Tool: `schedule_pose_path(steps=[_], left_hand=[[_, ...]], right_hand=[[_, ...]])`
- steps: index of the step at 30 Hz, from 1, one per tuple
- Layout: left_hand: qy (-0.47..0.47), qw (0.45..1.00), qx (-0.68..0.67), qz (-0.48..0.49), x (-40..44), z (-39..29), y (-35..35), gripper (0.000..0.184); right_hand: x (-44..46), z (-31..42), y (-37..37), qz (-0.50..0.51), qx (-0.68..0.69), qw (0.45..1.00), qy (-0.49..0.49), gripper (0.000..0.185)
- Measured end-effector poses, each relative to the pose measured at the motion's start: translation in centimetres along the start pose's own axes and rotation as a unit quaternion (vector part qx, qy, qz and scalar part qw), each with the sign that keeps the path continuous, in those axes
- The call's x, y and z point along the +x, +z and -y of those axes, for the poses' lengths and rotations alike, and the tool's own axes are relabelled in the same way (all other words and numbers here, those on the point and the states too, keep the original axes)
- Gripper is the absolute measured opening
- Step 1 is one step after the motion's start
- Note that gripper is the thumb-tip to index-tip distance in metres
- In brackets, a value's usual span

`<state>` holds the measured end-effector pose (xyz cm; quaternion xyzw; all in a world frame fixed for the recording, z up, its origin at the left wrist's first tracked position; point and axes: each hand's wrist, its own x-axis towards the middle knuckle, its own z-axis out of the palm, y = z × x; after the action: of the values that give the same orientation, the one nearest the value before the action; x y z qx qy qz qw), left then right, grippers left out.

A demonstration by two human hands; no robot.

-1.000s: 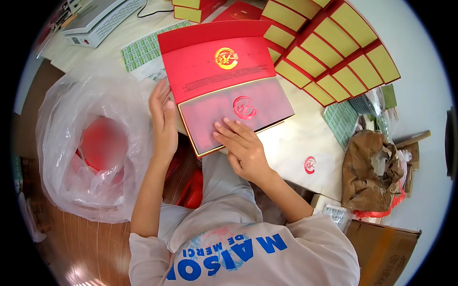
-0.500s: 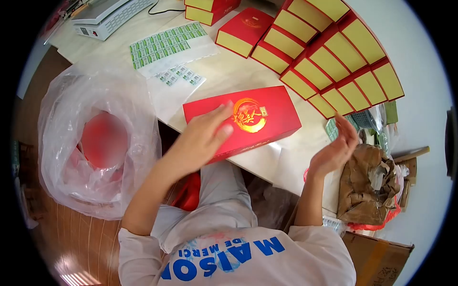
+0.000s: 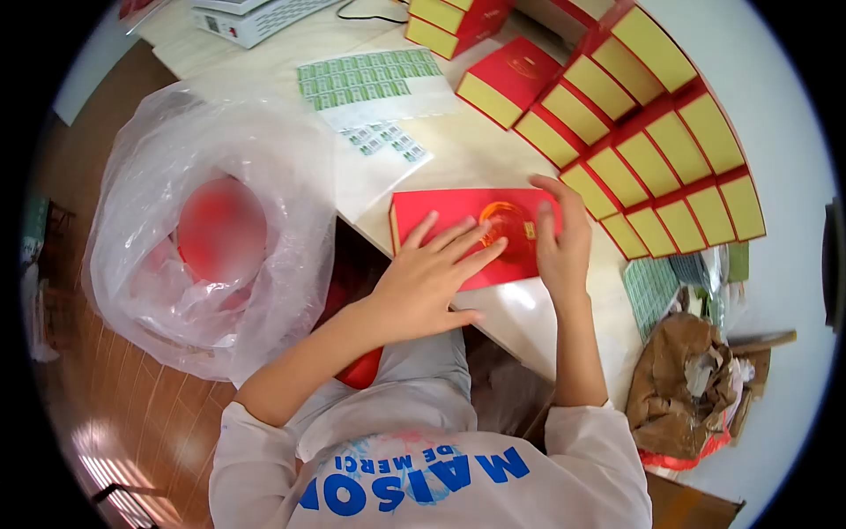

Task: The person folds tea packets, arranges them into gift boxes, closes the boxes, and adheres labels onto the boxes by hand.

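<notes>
A red gift box (image 3: pixel 449 207) with a gold emblem lies flat near the table's front edge, its pale yellow end to the left. My left hand (image 3: pixel 434 275) is open over its front and top, fingers spread, fingertips on the lid. At the right end is my right hand (image 3: pixel 567 242), with thumb and index finger apart and curved beside the corner. It appears to touch the box without a closed grip. My hands and their shadow cover part of the emblem.
Stacked red-and-yellow boxes (image 3: pixel 665 145) rise at the back right. Sticker sheets (image 3: pixel 366 78) lie behind the box, with a white scale (image 3: pixel 264 22) beyond. A clear plastic bag (image 3: pixel 128 220) holding something red stands left; a crumpled brown paper bag (image 3: pixel 670 388) sits right.
My right hand has moved left to the box's right end. My left hand has spread its fingers on the lid. The camera view has shifted, so the surroundings appear farther right.
</notes>
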<state>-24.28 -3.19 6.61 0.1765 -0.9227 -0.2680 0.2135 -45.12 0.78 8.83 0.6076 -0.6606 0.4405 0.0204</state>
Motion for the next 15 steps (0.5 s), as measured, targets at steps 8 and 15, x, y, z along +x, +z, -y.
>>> schedule_pose_path(steps=[8, 15], left_hand=[[-0.215, 0.917, -0.108, -0.319, 1.3, 11.4, 0.0, 0.034], [-0.302, 0.897, 0.107, -0.304, 0.5, 16.5, 1.8, 0.051]], right_hand=[[9.5, 0.4, 12.0, 0.340, -0.059, 0.935, -0.081, 0.025], [10.5, 0.5, 17.9, 0.353, -0.027, 0.918, -0.179, 0.028]])
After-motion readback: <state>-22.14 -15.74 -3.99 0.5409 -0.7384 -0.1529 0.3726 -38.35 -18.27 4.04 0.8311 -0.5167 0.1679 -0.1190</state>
